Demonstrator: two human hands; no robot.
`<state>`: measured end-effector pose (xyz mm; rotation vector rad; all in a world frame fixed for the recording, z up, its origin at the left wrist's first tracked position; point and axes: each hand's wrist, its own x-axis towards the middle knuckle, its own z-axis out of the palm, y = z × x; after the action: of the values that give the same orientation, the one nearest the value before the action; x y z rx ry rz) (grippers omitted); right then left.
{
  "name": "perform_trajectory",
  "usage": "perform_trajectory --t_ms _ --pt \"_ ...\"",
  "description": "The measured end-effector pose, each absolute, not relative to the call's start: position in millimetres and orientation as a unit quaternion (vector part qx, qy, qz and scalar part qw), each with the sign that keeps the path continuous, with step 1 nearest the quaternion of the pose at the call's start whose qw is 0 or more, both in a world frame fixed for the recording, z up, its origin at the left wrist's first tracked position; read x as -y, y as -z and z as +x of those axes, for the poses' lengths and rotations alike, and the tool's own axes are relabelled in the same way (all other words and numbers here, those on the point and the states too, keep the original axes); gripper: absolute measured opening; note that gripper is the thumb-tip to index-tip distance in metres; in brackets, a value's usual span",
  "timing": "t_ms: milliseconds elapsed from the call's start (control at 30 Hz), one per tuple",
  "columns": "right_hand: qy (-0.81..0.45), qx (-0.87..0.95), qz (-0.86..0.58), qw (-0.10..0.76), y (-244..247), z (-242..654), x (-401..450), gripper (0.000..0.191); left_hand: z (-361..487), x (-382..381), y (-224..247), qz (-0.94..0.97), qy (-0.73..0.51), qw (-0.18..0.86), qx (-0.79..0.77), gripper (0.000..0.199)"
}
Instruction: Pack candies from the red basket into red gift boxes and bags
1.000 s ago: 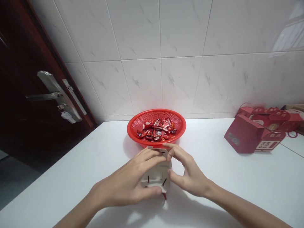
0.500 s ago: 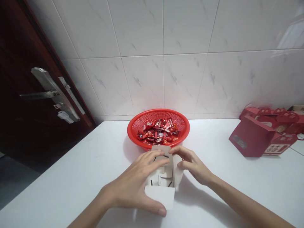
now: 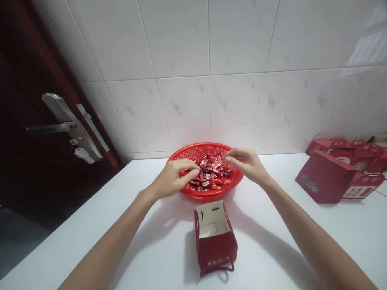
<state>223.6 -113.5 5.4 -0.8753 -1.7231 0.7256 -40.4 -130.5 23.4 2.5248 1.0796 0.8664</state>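
A red plastic basket (image 3: 208, 198) with a perforated wall stands near the wall, and a heap of red wrapped candies (image 3: 208, 175) lies in it. Over its left rim reaches my left hand (image 3: 177, 175), fingers curved and slightly apart from the thumb, holding nothing I can see. My right hand (image 3: 244, 163) is over the right rim, thumb and fingertips apart above the candies. In front of the basket sits a dark red cardboard box (image 3: 217, 249), open at the top, its pale inside showing. A cord handle hangs from its near flap; neither hand touches the box.
Several red gift boxes (image 3: 341, 181) are grouped on the white table (image 3: 145, 237) at the right. White tiled wall (image 3: 181, 100) rises behind the table. To the left is a dark door with a metal handle (image 3: 57, 127) and keys.
Both hands have left the box and moved forward to the basket. The box's flaps now stand spread, with its red outside showing.
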Motion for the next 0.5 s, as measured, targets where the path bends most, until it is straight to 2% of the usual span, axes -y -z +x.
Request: perform_trajectory --t_ms 67,167,233,300,433,500 --pt "-0.353 0.644 -0.416 0.537 -1 213 83 0.013 -28 89 -15 0.873 -0.246 0.137 -0.398 0.027" --pt "-0.363 0.594 -0.473 0.541 13 199 52 0.003 -9 41 0 0.876 -0.138 0.149 -0.438 0.027" --pt "-0.370 0.589 -0.484 0.531 23 195 44 0.002 -1 22 9 0.860 -0.106 0.181 -0.465 0.017" --pt "-0.380 0.588 -0.492 0.517 32 194 42 0.002 2 11 16 0.851 -0.124 0.191 -0.473 0.003" --pt "-0.376 0.575 -0.511 0.518 39 199 41 0.007 -3 -1 23 0.829 -0.233 0.197 -0.468 0.028" --pt "-0.381 0.569 -0.511 0.519 39 200 40 0.013 -7 -6 24 0.818 -0.280 0.202 -0.461 0.034"
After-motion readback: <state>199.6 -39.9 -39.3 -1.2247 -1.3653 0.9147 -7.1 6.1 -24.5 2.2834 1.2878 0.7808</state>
